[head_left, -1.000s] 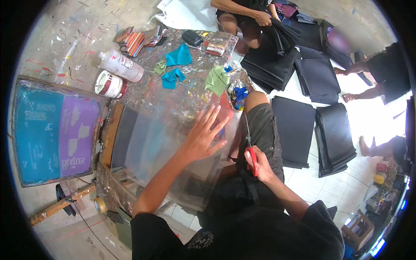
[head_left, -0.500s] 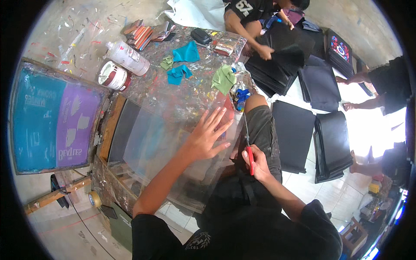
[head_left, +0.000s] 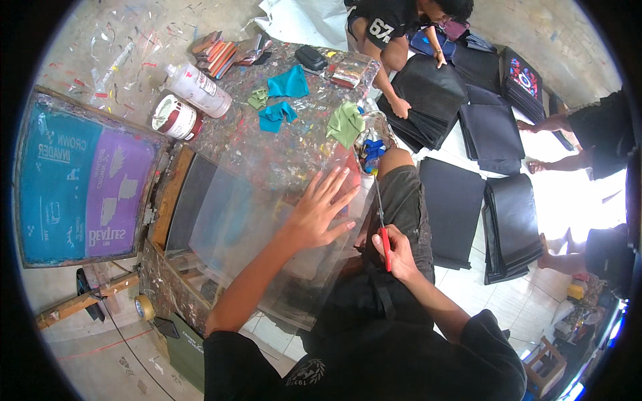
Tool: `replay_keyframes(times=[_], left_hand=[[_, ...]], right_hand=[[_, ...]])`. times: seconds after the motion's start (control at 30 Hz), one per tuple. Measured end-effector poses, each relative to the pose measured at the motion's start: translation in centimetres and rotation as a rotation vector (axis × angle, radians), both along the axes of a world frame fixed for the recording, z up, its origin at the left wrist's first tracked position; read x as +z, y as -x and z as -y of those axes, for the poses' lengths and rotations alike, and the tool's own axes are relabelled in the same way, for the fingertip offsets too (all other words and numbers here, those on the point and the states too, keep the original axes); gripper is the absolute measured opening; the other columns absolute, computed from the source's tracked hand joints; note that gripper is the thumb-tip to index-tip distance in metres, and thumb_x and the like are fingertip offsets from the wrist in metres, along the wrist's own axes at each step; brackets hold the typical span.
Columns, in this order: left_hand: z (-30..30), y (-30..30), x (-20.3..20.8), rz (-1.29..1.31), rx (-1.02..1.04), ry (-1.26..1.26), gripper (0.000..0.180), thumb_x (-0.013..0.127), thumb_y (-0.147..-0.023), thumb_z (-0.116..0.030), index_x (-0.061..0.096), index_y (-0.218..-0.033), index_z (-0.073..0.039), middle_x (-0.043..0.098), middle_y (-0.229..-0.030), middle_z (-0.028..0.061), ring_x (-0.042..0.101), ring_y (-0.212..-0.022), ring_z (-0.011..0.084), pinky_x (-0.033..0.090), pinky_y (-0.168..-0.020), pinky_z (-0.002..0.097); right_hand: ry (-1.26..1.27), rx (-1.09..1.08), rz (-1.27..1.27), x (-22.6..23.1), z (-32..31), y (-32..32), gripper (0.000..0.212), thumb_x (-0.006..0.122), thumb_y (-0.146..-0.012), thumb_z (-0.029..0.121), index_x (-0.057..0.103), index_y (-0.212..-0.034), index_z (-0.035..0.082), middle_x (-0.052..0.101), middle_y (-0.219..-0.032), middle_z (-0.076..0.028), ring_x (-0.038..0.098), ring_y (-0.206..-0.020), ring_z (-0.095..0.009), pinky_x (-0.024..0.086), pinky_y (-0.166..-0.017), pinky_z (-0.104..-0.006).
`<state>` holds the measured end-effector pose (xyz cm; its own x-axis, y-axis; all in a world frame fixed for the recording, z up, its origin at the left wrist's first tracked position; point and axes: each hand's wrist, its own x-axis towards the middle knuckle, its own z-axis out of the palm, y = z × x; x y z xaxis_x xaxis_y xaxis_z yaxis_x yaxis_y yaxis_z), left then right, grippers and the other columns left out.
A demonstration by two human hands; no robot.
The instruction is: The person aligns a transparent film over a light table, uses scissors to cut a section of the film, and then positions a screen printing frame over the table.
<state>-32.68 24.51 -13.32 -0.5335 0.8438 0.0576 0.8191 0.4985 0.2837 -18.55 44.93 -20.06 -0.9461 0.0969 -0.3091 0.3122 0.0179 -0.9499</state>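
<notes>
My left hand (head_left: 321,214) lies flat with fingers spread on a clear plastic sheet (head_left: 234,230). The sheet covers the near part of a paint-stained table and hangs over its front edge. My right hand (head_left: 398,252) is closed round the red handle of a long, thin metal tool (head_left: 386,248). It points away from me, beside the sheet's right edge and over my thigh; its exact kind cannot be made out. Just past its tip are a blue rag (head_left: 372,148) and a green cloth (head_left: 346,124).
On the table (head_left: 227,144) are teal cloth scraps (head_left: 288,81), a paint tub (head_left: 176,117), a white bottle (head_left: 198,89) and a black case (head_left: 311,57). A printing screen (head_left: 87,180) stands at left. Black sheet stacks (head_left: 453,210) cover floor at right; a co-worker (head_left: 381,27) handles one.
The co-worker's head and arms have shifted, and the lifted black sheets now lie down on their stack. My hands and the red-handled tool are almost still.
</notes>
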Motion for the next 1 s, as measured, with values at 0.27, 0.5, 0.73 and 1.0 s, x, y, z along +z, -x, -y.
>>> replay_keyframes(times=[0.27, 0.5, 0.73, 1.0], left_hand=[[0.0, 0.0, 0.0, -0.004, -0.001, -0.015, 0.070, 0.053, -0.096, -0.051, 0.038, -0.153, -0.011, 0.025, -0.162, 0.0224, 0.021, -0.150, 0.0390, 0.013, -0.121, 0.0567], [0.0, -0.1, 0.1, -0.008, 0.002, -0.006, 0.071, 0.053, -0.096, -0.051, 0.038, -0.154, -0.012, 0.025, -0.162, 0.0224, 0.021, -0.151, 0.0384, 0.013, -0.121, 0.0567], [0.1, 0.0, 0.0, 0.012, -0.005, 0.001, 0.072, 0.050, -0.097, -0.053, 0.037, -0.154, -0.012, 0.022, -0.162, 0.0230, 0.019, -0.151, 0.0395, 0.011, -0.121, 0.0579], [0.1, 0.0, 0.0, 0.015, -0.008, 0.010, 0.071, 0.051, -0.097, -0.052, 0.037, -0.154, -0.012, 0.021, -0.162, 0.0236, 0.018, -0.151, 0.0400, 0.011, -0.121, 0.0583]], right_hand=[[0.048, -0.012, -0.008, 0.2, -0.1, 0.0, 0.036, 0.068, -0.096, 0.035, 0.073, -0.090, 0.000, 0.061, -0.089, -0.010, 0.062, -0.081, -0.019, 0.048, -0.075, -0.0328], [0.043, 0.012, 0.006, 0.8, -0.3, 0.2, 0.031, 0.067, -0.097, 0.032, 0.074, -0.092, 0.002, 0.064, -0.090, -0.010, 0.063, -0.087, -0.019, 0.049, -0.081, -0.0341], [0.030, 0.017, -0.047, -1.0, -0.8, -0.2, 0.039, 0.065, -0.099, 0.036, 0.061, -0.087, 0.000, 0.045, -0.087, 0.001, 0.046, -0.054, -0.006, 0.036, -0.046, -0.0237], [0.059, 0.006, 0.021, -0.9, -1.4, -0.2, 0.038, 0.067, -0.098, 0.034, 0.061, -0.085, 0.000, 0.044, -0.082, 0.002, 0.045, -0.051, -0.005, 0.034, -0.045, -0.0242]])
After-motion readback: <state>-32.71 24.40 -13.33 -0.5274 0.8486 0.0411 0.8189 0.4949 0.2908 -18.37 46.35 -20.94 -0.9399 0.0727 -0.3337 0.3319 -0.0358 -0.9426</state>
